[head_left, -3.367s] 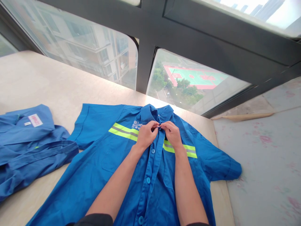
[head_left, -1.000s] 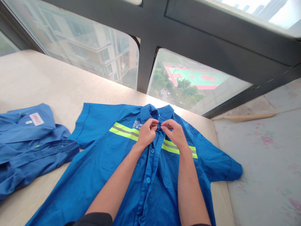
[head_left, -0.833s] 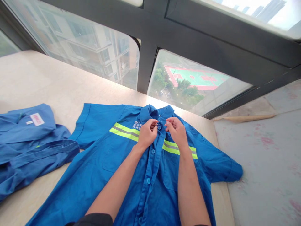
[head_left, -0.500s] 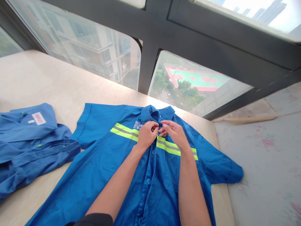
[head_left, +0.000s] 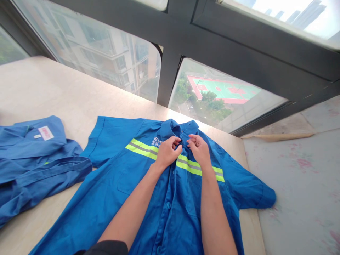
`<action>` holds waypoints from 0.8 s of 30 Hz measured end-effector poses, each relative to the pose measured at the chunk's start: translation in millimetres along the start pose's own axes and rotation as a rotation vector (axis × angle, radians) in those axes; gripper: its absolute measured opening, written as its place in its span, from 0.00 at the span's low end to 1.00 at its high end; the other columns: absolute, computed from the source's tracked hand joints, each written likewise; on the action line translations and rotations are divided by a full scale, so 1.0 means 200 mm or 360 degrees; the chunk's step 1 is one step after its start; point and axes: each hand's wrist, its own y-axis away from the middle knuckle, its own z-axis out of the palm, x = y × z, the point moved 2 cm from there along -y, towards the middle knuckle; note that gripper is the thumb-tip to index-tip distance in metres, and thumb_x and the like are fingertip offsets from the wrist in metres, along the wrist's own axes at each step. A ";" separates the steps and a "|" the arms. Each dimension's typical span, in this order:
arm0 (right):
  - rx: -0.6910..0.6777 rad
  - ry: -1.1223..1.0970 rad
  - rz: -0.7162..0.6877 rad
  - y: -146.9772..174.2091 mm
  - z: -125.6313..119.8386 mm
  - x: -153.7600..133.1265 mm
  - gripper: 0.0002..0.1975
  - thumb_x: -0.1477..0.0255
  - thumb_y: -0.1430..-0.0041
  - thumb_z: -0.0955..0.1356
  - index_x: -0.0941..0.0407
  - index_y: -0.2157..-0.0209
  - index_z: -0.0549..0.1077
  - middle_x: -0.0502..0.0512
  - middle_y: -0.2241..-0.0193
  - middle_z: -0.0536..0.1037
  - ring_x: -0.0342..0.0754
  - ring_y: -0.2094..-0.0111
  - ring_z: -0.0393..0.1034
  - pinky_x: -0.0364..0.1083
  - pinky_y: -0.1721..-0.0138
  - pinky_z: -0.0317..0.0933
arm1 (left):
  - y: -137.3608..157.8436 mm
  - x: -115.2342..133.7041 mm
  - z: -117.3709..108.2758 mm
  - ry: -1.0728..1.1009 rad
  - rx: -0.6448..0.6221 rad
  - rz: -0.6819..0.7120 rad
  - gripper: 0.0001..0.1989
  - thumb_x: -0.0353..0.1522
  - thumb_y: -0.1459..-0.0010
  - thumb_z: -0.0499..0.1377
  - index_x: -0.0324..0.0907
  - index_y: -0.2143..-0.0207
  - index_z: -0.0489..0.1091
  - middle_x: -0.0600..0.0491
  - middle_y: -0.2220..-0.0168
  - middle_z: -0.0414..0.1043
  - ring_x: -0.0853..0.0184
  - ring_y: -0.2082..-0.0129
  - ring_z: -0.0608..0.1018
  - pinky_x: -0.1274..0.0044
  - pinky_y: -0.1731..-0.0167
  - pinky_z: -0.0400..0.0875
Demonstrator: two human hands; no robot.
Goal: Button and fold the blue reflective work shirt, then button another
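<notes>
A blue short-sleeved work shirt [head_left: 148, 209] lies front up, its collar toward the window. It has a yellow-green and grey reflective stripe [head_left: 188, 164] across the chest and white lettering on one side. Just below the collar [head_left: 168, 129], my left hand [head_left: 169, 150] rests over the front placket, thumb and curled fingers apart. Across the placket, my right hand [head_left: 198, 148] is at the other side of the neck opening, its fingers bent and slightly parted over the cloth. Lower down, a blue button [head_left: 168, 205] shows on the placket.
A second blue garment [head_left: 39, 163] with a white label [head_left: 46, 133] lies folded loosely at left, against the shirt's sleeve. Both are on a pale stone-like ledge [head_left: 66, 94]. Grey window frames [head_left: 233, 60] stand behind, and a floral-patterned surface [head_left: 297, 187] borders the right.
My hands have moved slightly apart at the collar. The left thumb and fingers have parted from their pinch, and my right hand has shifted right with its fingers drawn in. The shirt stays in place.
</notes>
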 end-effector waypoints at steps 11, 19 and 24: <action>-0.0056 0.0400 -0.0550 0.01 0.06 0.04 0.32 0.84 0.52 0.59 0.51 0.47 0.74 0.55 0.48 0.76 0.51 0.45 0.67 0.57 0.40 0.60 | 0.00 -0.02 0.01 0.0023 0.0006 0.0020 0.13 0.25 0.45 0.56 0.42 0.56 0.71 0.53 0.66 0.76 0.67 0.68 0.77 0.76 0.63 0.73; 0.0089 0.0284 -0.0486 -0.01 0.07 0.12 0.30 0.82 0.51 0.58 0.54 0.47 0.74 0.57 0.49 0.78 0.49 0.48 0.72 0.54 0.43 0.65 | 0.00 -0.02 0.00 -0.0494 0.0050 0.0268 0.21 0.22 0.46 0.56 0.41 0.50 0.70 0.46 0.57 0.75 0.57 0.55 0.74 0.65 0.51 0.71; 0.0212 0.0233 -0.0520 -0.01 0.08 0.12 0.27 0.81 0.46 0.57 0.55 0.47 0.74 0.57 0.52 0.79 0.48 0.53 0.74 0.52 0.48 0.68 | -0.01 0.00 -0.01 -0.0617 0.0052 0.0281 0.19 0.23 0.45 0.56 0.41 0.51 0.72 0.46 0.55 0.75 0.57 0.54 0.73 0.64 0.50 0.70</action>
